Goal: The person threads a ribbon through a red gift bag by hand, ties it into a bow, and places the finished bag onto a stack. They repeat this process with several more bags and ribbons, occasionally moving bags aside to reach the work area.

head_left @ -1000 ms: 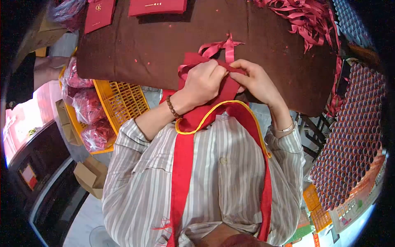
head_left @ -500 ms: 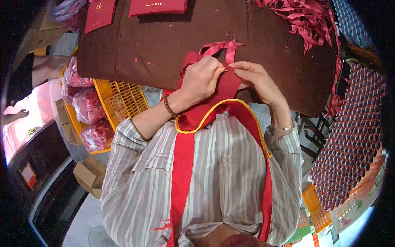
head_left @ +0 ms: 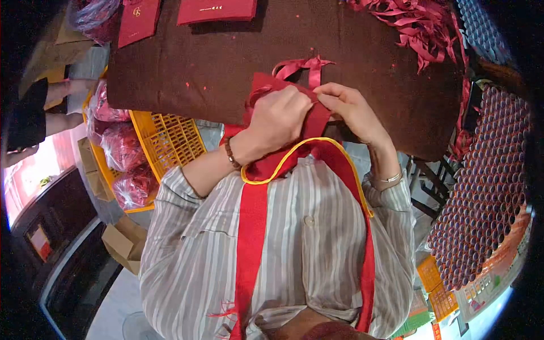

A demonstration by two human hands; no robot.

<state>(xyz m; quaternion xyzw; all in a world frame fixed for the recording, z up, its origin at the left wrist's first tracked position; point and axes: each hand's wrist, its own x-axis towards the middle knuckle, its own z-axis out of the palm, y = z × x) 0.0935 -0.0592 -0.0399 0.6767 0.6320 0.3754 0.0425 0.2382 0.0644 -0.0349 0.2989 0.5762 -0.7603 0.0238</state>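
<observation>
A dark red bag-like piece with pink-red ribbon handles lies at the near edge of the brown-covered table, tilted. My left hand, below which the wrist wears a beaded bracelet, is closed on its upper part. The fingertips of my right hand are pinched together at its right edge, by the base of the ribbon. Whatever small thing sits between my fingertips cannot be made out. The red apron with yellow trim hangs over my striped shirt, just below the bag.
Red printed bags lie at the back of the brown table, with a ribbon pile at back right. Left stands a yellow crate by wrapped red bundles. Another person's arm shows at far left; stacked trays stand right.
My left hand has shifted slightly right over the bag and covers more of its middle. The ribbons have moved a little left. The other person's arms at far left have moved.
</observation>
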